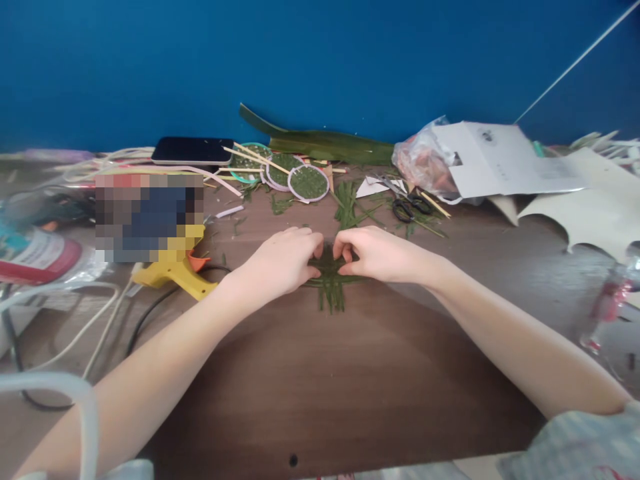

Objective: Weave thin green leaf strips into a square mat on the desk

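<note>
A small mat of crossed green leaf strips [331,288] lies on the brown table [320,380] in the middle of the view. My left hand [283,261] rests on its left side with the fingers curled and pinching the strips. My right hand [376,253] presses on the right side, fingers bent and pinching the same strips. The fingertips of both hands nearly meet over the mat. Strip ends stick out below the hands toward me.
A yellow glue gun [175,272] with black cable lies left. Behind are round woven discs [309,183], a phone [193,151], long green leaves [325,145], loose strips [347,203], black scissors [410,207], a plastic bag [425,163] and papers [505,160]. A bottle [613,300] stands right.
</note>
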`<state>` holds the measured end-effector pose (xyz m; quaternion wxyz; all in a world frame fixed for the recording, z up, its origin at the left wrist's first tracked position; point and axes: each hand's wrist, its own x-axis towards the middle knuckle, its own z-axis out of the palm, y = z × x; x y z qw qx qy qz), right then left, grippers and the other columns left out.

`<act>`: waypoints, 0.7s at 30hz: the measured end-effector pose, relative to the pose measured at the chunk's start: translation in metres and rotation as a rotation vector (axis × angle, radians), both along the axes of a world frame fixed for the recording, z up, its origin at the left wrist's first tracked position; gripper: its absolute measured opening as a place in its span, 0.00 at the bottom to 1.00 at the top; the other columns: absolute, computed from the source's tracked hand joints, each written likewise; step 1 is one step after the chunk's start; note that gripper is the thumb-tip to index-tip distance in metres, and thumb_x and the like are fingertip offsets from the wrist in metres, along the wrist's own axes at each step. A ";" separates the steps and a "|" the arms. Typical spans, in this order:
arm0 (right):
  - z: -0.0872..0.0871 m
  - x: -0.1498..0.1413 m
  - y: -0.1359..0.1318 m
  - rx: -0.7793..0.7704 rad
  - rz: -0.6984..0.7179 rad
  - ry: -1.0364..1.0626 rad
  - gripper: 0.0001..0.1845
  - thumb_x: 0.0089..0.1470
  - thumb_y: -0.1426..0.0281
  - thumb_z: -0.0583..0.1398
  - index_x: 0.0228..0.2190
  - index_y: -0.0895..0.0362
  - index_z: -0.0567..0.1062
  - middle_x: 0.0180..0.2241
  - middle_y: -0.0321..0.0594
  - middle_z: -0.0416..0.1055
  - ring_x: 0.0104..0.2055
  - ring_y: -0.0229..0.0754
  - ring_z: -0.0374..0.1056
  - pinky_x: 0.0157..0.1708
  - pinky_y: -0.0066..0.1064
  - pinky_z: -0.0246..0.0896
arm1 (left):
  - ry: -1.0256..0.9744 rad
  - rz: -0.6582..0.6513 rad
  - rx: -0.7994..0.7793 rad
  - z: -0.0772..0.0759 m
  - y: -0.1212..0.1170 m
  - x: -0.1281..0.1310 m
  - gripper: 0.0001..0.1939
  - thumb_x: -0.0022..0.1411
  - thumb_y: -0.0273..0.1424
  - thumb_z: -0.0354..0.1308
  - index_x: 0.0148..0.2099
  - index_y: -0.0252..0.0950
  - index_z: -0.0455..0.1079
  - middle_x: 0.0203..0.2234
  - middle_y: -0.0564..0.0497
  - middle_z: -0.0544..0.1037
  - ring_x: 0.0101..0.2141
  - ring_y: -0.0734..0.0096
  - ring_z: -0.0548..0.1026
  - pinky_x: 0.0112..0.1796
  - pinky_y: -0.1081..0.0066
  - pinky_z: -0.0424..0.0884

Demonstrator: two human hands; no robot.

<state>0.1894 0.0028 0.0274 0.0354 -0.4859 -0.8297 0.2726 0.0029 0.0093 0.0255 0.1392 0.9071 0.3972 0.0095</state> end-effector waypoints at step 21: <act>-0.004 0.003 0.001 0.018 0.005 0.016 0.10 0.43 0.68 0.60 0.31 0.56 0.67 0.28 0.35 0.65 0.29 0.37 0.59 0.28 0.27 0.48 | 0.026 -0.002 -0.014 0.004 -0.002 0.002 0.09 0.54 0.29 0.55 0.38 0.34 0.63 0.36 0.47 0.68 0.38 0.62 0.66 0.36 0.68 0.61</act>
